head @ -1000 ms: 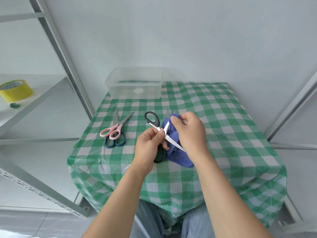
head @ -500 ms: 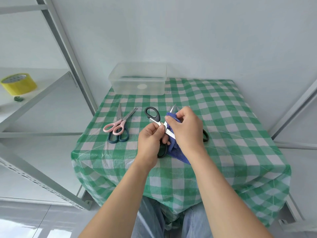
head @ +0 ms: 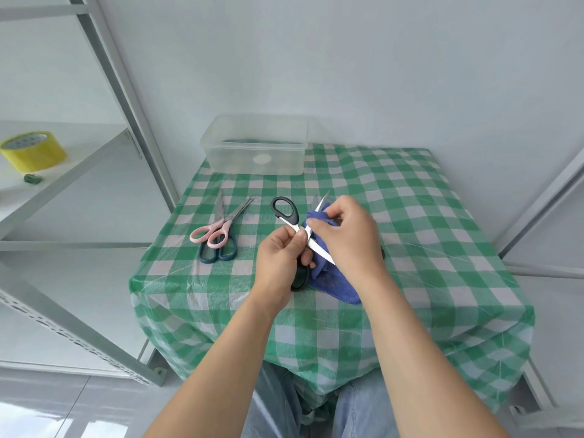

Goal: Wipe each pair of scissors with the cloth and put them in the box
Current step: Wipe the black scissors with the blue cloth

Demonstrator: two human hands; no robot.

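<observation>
My left hand (head: 279,259) grips the black-handled scissors (head: 286,211) near their pivot, blades spread open above the table. My right hand (head: 346,235) pinches the blue cloth (head: 331,279) around one blade, whose tip sticks out past my fingers. The other blade points down to the right across the cloth. Two more pairs lie to the left: pink-handled scissors (head: 210,233) on top of dark teal-handled scissors (head: 218,252). The clear plastic box (head: 256,147) stands at the table's far edge, with something dark inside.
The small table wears a green-and-white checked cover (head: 426,241). A grey metal shelf frame (head: 132,99) rises at left, holding a yellow tape roll (head: 31,151). Another dark handle (head: 383,251) peeks from behind my right hand. A white wall backs the table.
My right hand has slid the cloth along the blade toward its tip. The scissors stay in my left hand, and the view has tilted slightly.
</observation>
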